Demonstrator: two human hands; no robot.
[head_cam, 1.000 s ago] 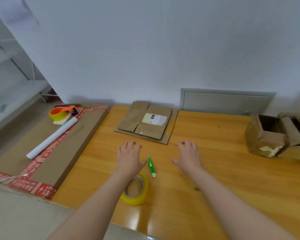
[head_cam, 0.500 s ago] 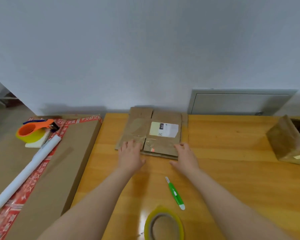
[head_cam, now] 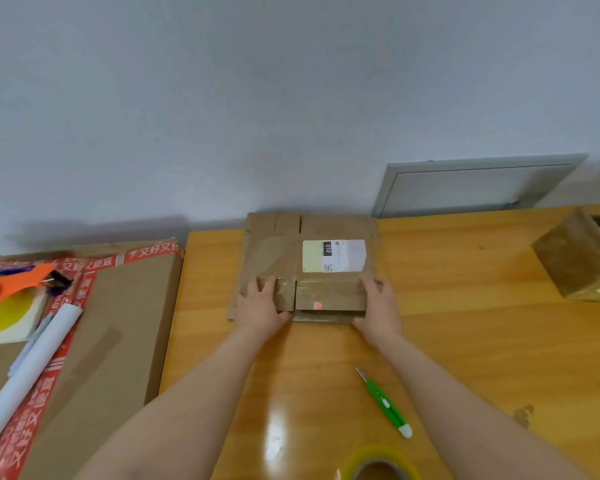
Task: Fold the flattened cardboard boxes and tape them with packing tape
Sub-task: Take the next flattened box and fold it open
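Note:
A stack of flattened cardboard boxes [head_cam: 274, 251] with a white label lies at the far edge of the wooden table [head_cam: 482, 348], against the wall. My left hand [head_cam: 260, 306] grips the near left corner of the top flattened box, fingers on top. Over at the near right corner, my right hand [head_cam: 378, 306] grips in the same way. A roll of yellowish packing tape [head_cam: 378, 462] lies at the table's near edge, partly cut off by the frame.
A green utility knife [head_cam: 385, 401] lies between my forearms. A folded brown box [head_cam: 575, 258] stands at the far right. Left of the table, a large carton [head_cam: 118, 323] carries an orange tape dispenser [head_cam: 11, 292] and a white paper roll [head_cam: 25, 372].
Both hands reached forward from the bare table past the knife and tape roll, and now grip the near corners of the flattened box. The view tilted and moved closer.

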